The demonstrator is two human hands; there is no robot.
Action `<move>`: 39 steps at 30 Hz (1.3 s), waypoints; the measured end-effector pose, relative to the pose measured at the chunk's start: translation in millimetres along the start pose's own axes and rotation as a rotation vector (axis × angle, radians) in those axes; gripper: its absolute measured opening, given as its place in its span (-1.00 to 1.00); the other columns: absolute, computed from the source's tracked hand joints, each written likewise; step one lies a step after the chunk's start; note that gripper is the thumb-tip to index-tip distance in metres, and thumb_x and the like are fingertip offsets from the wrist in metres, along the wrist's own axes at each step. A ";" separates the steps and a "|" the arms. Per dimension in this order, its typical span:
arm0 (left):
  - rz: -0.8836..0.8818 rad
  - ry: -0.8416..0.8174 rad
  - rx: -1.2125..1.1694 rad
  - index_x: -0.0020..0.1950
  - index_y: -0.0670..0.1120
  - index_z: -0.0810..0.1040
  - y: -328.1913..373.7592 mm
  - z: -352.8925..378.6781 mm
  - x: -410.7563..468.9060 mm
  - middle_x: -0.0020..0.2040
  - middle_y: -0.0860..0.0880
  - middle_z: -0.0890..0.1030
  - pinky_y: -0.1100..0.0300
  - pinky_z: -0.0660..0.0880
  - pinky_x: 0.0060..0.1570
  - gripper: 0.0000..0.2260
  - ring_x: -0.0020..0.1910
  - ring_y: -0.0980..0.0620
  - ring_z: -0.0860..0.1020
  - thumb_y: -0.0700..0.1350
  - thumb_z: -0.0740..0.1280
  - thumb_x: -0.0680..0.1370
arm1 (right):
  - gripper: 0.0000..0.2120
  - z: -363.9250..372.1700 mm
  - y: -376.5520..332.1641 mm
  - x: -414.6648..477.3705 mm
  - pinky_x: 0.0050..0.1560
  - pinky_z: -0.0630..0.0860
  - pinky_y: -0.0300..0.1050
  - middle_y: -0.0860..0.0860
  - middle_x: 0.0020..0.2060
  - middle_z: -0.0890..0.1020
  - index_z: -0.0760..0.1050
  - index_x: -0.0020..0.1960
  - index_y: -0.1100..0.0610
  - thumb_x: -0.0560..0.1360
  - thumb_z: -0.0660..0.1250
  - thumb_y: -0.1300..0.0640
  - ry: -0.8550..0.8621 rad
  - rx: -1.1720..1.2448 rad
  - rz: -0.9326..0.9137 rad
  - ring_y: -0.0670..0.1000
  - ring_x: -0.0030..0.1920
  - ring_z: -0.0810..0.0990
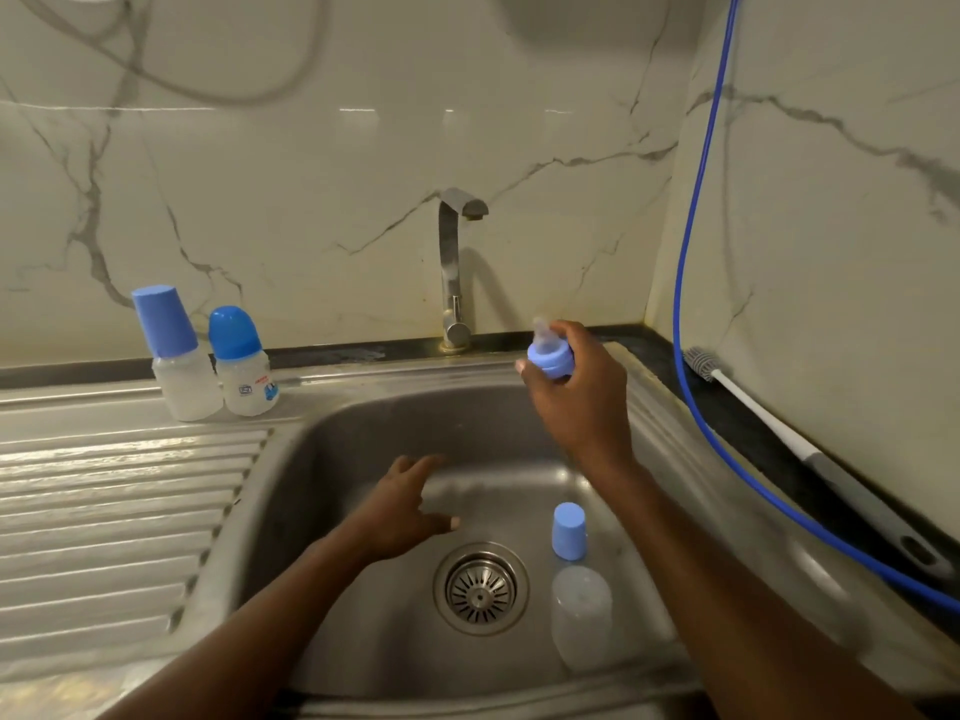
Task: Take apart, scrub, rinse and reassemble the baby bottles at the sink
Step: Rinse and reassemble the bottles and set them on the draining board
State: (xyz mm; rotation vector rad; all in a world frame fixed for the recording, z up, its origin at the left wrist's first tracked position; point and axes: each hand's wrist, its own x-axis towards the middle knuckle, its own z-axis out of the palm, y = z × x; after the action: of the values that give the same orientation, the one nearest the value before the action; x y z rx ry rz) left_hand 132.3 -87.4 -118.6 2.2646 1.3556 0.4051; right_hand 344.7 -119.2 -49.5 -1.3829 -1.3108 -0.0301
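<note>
over the sink (363,407), the right hand (582,402) has its grip curled round a blue teat ring (549,358); the left hand (402,506) hovers, grip spread.

A home kitchen, by the look of it: a stainless steel sink (363,428) with a ribbed draining board (119,491) and chrome tap (451,267) set into a dark bench (727,439), glossy marble-veined wall tiles (311,174) behind, capped baby bottles (244,376) standing beside the basin and a long bottle brush (753,406) lying along the wall.
</note>
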 end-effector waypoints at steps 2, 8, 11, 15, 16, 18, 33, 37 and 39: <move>0.024 -0.016 -0.004 0.54 0.05 0.24 2.7 2.2 -0.4 0.43 -0.06 0.30 0.28 0.47 0.13 -0.30 0.19 0.02 0.49 0.02 0.49 0.48 | -0.81 1.6 11.1 -11.9 -0.07 0.48 -0.17 0.05 -0.13 0.60 0.54 0.00 0.18 0.43 0.45 0.17 -0.248 -0.171 0.155 0.09 -0.04 0.60; 0.065 -0.090 0.026 0.49 0.12 0.31 3.1 4.9 1.7 0.43 -0.01 0.35 0.47 0.39 -0.15 -0.37 0.11 0.10 0.52 0.04 0.49 0.48 | -0.72 -1.6 4.5 -0.9 -0.07 0.42 -0.28 -0.01 -0.01 0.62 0.54 0.12 0.12 0.42 0.45 0.17 -0.017 -0.058 -0.013 -0.07 -0.04 0.55; 0.107 -0.147 0.029 0.48 0.13 0.32 7.1 10.2 1.3 0.43 0.00 0.38 0.52 0.38 -0.21 -0.35 0.12 0.10 0.52 0.05 0.51 0.46 | -0.83 0.3 22.4 -16.7 -0.03 0.49 -0.12 0.10 -0.05 0.65 0.57 0.03 0.15 0.46 0.41 0.14 -0.393 -0.281 0.257 0.08 -0.02 0.61; 0.145 -0.148 0.002 0.47 0.14 0.34 8.7 8.5 3.3 0.35 0.03 0.43 0.54 0.40 -0.19 -0.35 0.08 0.13 0.54 0.04 0.53 0.44 | -0.70 0.6 16.2 -5.3 -0.06 0.47 -0.17 0.03 -0.02 0.61 0.53 0.13 0.14 0.42 0.46 0.15 -0.026 -0.070 0.072 -0.05 -0.06 0.54; 0.142 -0.146 -0.004 0.46 0.14 0.36 9.6 8.3 3.1 0.32 0.03 0.46 0.53 0.42 -0.17 -0.36 0.06 0.13 0.56 0.03 0.53 0.43 | -0.71 1.7 15.1 -8.4 -0.07 0.48 -0.14 0.06 -0.04 0.62 0.54 0.09 0.16 0.41 0.48 0.15 -0.109 -0.079 0.129 -0.04 -0.09 0.53; 0.122 -0.157 -0.020 0.43 0.15 0.39 11.7 8.3 1.7 0.28 0.04 0.50 0.42 0.48 -0.06 -0.39 0.03 0.11 0.60 0.02 0.53 0.43 | -0.75 5.7 24.5 -16.9 -0.09 0.50 -0.07 0.12 -0.13 0.64 0.57 -0.01 0.20 0.37 0.51 0.17 -0.352 -0.134 0.354 0.01 -0.15 0.54; 0.280 -0.385 0.051 0.54 0.16 0.22 51.9 34.7 -14.4 0.40 0.04 0.38 0.21 0.39 0.31 -0.20 0.30 0.11 0.42 0.07 0.56 0.40 | -0.80 4.1 28.3 -12.6 -0.10 0.59 -0.01 0.00 -0.18 0.64 0.56 -0.04 0.16 0.37 0.47 0.16 -0.218 0.052 0.492 0.10 -0.15 0.65; 0.439 -0.451 0.121 0.56 0.19 0.18 79.3 53.2 -16.4 0.47 0.05 0.30 0.08 0.33 0.39 -0.20 0.41 0.05 0.34 0.10 0.53 0.42 | -0.84 5.0 28.2 -11.6 -0.11 0.59 -0.06 -0.10 -0.24 0.59 0.52 -0.10 0.06 0.38 0.48 0.15 -0.209 0.068 0.480 0.04 -0.16 0.64; 0.497 -0.461 0.224 0.54 0.22 0.18 91.2 62.8 -17.5 0.48 0.04 0.30 0.17 0.35 0.27 -0.24 0.39 0.01 0.37 0.08 0.50 0.45 | -0.85 4.8 29.5 -12.2 -0.12 0.58 -0.07 -0.07 -0.23 0.60 0.53 -0.10 0.07 0.38 0.48 0.15 -0.205 0.067 0.481 0.04 -0.16 0.63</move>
State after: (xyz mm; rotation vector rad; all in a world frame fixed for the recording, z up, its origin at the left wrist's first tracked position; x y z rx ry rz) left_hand 221.8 -154.7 -123.6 2.6544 0.6286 -0.1258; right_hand 357.1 -114.8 -79.0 -1.6423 -1.1000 0.4877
